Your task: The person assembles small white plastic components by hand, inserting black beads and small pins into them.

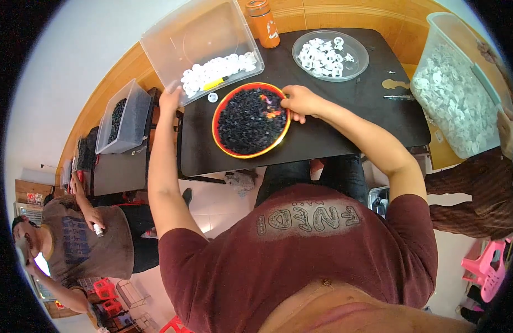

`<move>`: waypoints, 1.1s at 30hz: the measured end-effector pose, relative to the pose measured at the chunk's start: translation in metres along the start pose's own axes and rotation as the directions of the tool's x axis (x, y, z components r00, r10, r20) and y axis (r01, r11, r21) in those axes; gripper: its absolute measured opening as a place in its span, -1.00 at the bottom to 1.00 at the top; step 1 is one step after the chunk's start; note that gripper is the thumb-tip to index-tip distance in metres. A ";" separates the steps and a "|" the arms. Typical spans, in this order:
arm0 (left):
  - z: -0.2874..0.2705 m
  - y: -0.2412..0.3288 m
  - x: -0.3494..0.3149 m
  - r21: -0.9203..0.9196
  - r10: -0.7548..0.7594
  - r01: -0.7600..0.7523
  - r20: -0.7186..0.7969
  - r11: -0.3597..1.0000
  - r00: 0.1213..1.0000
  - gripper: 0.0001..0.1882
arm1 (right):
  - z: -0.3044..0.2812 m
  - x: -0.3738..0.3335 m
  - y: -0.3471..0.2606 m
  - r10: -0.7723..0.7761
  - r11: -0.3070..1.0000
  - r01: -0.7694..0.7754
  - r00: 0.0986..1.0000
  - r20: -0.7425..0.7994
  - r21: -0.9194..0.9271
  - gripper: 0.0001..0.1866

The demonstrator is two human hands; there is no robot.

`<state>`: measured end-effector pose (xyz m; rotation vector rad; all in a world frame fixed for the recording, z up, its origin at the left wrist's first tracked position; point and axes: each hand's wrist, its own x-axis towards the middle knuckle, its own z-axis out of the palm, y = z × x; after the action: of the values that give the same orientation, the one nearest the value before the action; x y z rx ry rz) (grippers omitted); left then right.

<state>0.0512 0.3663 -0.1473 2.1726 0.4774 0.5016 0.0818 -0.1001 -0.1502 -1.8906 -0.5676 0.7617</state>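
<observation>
My right hand (pixel 301 104) grips the right edge of a round red bowl with a yellow rim (pixel 252 155), thumb over the edge. Many small black pieces (pixel 246 123) fill the bowl, held over the dark table (pixel 345 119). With my left hand (pixel 170 100) I grasp the near left corner of a clear plastic bin (pixel 192 41). White round parts (pixel 214 71) and a yellow stick-like item (pixel 214 84) lie along its near side. One white round piece (pixel 212 97) sits between bin and bowl.
A clear round tray (pixel 356 69) of white parts and an orange bottle (pixel 264 28) stand at the back. On the right, another person's hand (pixel 508 127) touches a large bin of white parts (pixel 453 100). Leftward are a bin of black pieces (pixel 135 119) and a person (pixel 101 238).
</observation>
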 end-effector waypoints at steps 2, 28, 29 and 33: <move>-0.018 0.003 -0.003 -0.007 -0.029 0.030 0.032 1.000 0.999 -0.52 | -0.018 -0.024 0.007 0.010 1.000 -0.010 1.000 0.008 0.001 -0.65; -0.069 0.078 -0.054 0.210 -0.450 0.407 0.246 0.889 0.858 -0.55 | -0.058 -0.040 -0.038 -0.498 0.636 0.297 0.863 -0.085 -0.712 -0.58; -0.075 0.081 -0.061 0.212 -0.354 0.317 0.172 0.925 0.919 -0.49 | -0.054 -0.037 -0.041 -0.498 0.634 0.305 0.864 -0.073 -0.711 -0.58; -0.046 0.109 -0.119 0.519 0.587 -0.383 -0.314 0.764 0.746 -0.66 | -0.055 -0.036 -0.034 -0.462 0.706 0.305 0.883 -0.088 -0.639 -0.59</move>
<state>-0.0554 0.2736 -0.0564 2.6127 0.2483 1.3541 0.0943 -0.1447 -0.0917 -2.2898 -1.1137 0.0389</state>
